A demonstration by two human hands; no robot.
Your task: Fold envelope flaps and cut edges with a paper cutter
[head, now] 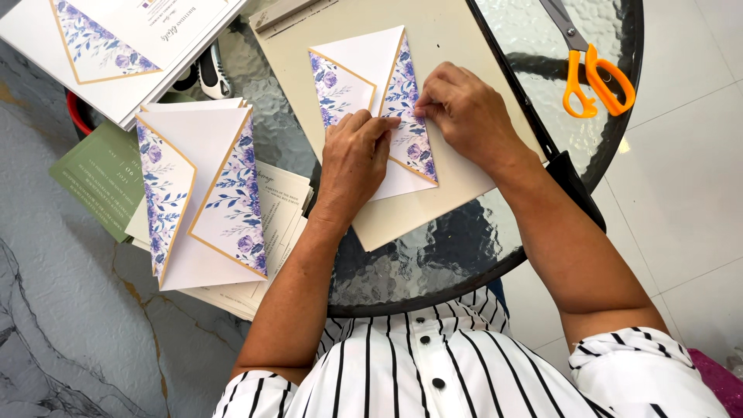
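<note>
My striped shirt point(433, 371) sits nearest, forearms reaching onto the round glass table point(433, 271). My left hand point(354, 159) lies flat, fingers narrow, pinning the floral folded card point(371, 101) on the beige mat point(433, 193); my right hand point(464, 116) pinches its right flap edge, pressing the crease. Both flaps look folded in on this one, crease not yet finished. A finished folded card point(205, 193) lies on a paper stack to the left; unfolded sheets point(116, 46) wait top left. Orange scissors point(596, 77) sit well apart.
</note>
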